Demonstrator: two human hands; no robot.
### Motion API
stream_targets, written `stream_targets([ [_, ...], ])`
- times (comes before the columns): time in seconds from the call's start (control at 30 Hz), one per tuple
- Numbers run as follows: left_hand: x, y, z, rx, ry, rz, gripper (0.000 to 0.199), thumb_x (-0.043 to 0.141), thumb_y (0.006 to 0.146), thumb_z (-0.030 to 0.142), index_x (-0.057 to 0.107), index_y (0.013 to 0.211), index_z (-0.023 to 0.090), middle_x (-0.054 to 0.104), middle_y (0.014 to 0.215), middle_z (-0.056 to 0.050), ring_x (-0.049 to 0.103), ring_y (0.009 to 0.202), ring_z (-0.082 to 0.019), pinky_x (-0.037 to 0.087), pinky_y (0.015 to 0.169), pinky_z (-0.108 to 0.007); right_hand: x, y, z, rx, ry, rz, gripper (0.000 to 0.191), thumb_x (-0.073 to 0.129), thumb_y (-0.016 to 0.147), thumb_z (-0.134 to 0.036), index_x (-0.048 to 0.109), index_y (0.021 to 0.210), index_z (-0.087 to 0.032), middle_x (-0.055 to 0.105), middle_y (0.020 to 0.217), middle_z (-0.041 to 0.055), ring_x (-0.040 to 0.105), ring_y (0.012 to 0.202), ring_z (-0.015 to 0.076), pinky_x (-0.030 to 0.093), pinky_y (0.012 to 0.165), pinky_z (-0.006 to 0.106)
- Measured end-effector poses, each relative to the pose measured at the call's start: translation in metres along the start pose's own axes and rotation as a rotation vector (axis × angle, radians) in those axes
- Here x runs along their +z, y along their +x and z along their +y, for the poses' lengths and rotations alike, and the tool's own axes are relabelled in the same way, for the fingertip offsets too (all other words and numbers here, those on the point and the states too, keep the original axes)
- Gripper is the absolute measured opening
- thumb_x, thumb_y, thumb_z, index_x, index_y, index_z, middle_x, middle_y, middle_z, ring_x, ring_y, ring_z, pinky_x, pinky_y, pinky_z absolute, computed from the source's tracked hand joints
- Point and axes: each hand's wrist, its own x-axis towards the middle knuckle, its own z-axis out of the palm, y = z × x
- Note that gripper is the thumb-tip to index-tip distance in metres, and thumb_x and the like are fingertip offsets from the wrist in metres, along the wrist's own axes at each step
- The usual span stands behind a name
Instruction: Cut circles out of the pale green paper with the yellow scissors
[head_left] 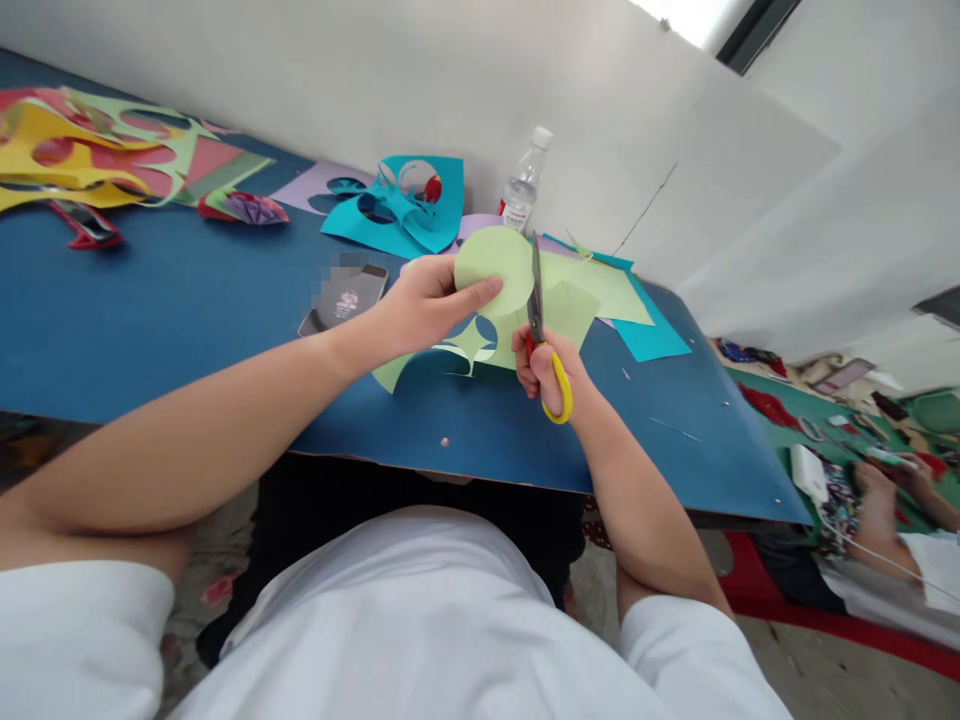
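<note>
A round light green paper disc [491, 262] is pinched in my left hand [431, 305], the thumb lying on its face. My right hand [547, 365] is wrapped round scissors [535, 300] with yellow and red handles; their blades point up along the disc's right edge. Whether the blades touch the paper I cannot tell. Beneath both hands lie light green sheets [622, 290], one with cut-out curves and a star-shaped piece [471, 340]. To the left of my left hand rests a dark phone [349, 300].
Blue cut paper [450, 190] and a clear bottle [523, 185] stand near the wall. Yellow paper scraps [45, 130], a folded flower piece [251, 207] and a red stapler-like tool [88, 225] lie left on the blue table [187, 330]. At right, another person's arms [885, 520] work at a green table.
</note>
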Motion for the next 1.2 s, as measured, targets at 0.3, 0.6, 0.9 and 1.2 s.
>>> stream_targets([
  [0.3,0.0036,-0.0017,-0.0017,-0.001,-0.035,-0.062,0.048,0.075,0.095,0.047,0.051,0.064,0.02,0.04,0.057,0.003,0.034,0.053,-0.01,0.025,0.047,-0.027,-0.0007,0.0017,0.0029,-0.08,0.019,-0.023,0.075,0.048,0.09,-0.097,0.059,0.111,-0.025,0.044,0.062,-0.0067,0.043,0.05,0.0141,0.043,0.05,0.031],
  [0.6,0.0023,-0.0018,0.0005,0.001,-0.025,-0.02,0.044,0.075,0.093,0.045,0.052,0.064,0.02,0.044,0.056,0.003,0.038,0.052,-0.01,0.025,0.047,-0.027,-0.0034,0.0005,0.0039,-0.122,0.002,-0.026,0.073,0.05,0.093,-0.092,0.06,0.114,-0.023,0.048,0.065,-0.0064,0.045,0.05,0.0128,0.043,0.052,0.03],
  [0.9,0.0032,-0.002,0.0009,-0.031,-0.03,0.098,0.036,0.075,0.091,0.051,0.063,0.077,0.02,0.051,0.065,0.002,0.044,0.06,-0.012,0.037,0.053,-0.026,-0.0035,0.0005,0.0064,-0.128,0.026,-0.042,0.072,0.048,0.095,-0.091,0.06,0.117,-0.024,0.049,0.067,-0.0058,0.044,0.051,0.013,0.043,0.053,0.03],
  [1.2,0.0018,-0.0019,0.0009,0.001,0.046,0.066,0.041,0.073,0.092,0.049,0.058,0.067,0.02,0.048,0.061,0.002,0.042,0.06,-0.012,0.033,0.053,-0.027,-0.004,0.0007,0.0006,-0.088,-0.04,-0.051,0.071,0.046,0.097,-0.09,0.059,0.114,-0.023,0.048,0.067,-0.0058,0.045,0.051,0.0123,0.045,0.051,0.028],
])
